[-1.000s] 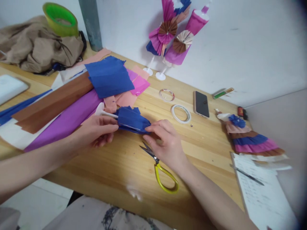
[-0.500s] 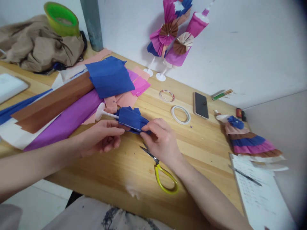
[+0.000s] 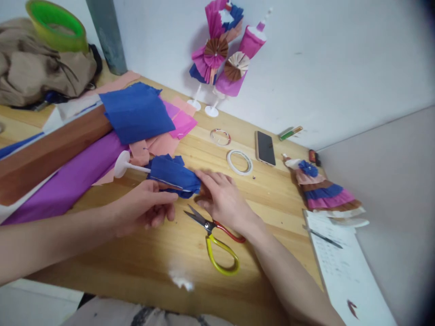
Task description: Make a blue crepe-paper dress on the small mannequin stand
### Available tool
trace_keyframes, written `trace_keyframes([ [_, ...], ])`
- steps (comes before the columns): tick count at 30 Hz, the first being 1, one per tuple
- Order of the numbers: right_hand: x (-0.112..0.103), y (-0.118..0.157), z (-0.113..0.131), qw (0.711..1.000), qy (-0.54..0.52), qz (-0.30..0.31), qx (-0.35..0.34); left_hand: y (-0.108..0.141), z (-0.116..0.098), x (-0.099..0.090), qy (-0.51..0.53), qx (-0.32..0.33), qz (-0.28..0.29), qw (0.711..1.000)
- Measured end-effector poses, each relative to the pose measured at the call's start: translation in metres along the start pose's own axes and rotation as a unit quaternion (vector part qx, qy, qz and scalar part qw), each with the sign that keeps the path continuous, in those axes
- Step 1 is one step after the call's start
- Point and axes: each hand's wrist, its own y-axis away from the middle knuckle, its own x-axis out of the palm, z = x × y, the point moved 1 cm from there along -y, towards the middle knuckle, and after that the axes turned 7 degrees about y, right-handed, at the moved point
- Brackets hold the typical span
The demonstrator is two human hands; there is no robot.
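A small form on a white stand (image 3: 122, 165) lies on its side, wrapped in blue crepe paper (image 3: 173, 174). My left hand (image 3: 146, 206) is closed at the paper's lower left edge, thumb along it; some of its fingertips are hidden under the paper. At the other end, my right hand (image 3: 220, 197) rests with its fingers on the form's right end, where the blue paper stops; its fingertips are partly hidden. Just below my right hand lie scissors (image 3: 208, 226) with one yellow and one red handle, blades parted.
Crepe paper sheets (image 3: 78, 181) spread at the left. Two tape rolls (image 3: 239, 163) and a phone (image 3: 265, 148) lie behind my right hand. Two dressed forms (image 3: 232, 72) stand by the wall. A layered dress (image 3: 326, 192) and notebook (image 3: 343, 267) are at the right.
The view has swung right. My right hand has loosened its pinch on the paper's edge and lies flatter at the form's right end. More of the scissors, including the red handle, shows.
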Motion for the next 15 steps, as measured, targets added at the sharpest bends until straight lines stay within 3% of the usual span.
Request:
trace_keyframes([
  [5,-0.004,0.001,-0.012,0.999,0.02,0.027,0.021,-0.004,-0.008,0.015,0.02,0.004,-0.022,1.0],
  [11,-0.016,0.009,-0.028,0.994,0.046,0.047,0.082,-0.02,-0.008,0.034,0.029,0.02,0.012,0.999],
  [15,-0.027,0.013,-0.03,0.998,0.003,-0.006,0.058,-0.033,-0.005,0.042,0.022,0.037,0.012,0.999],
])
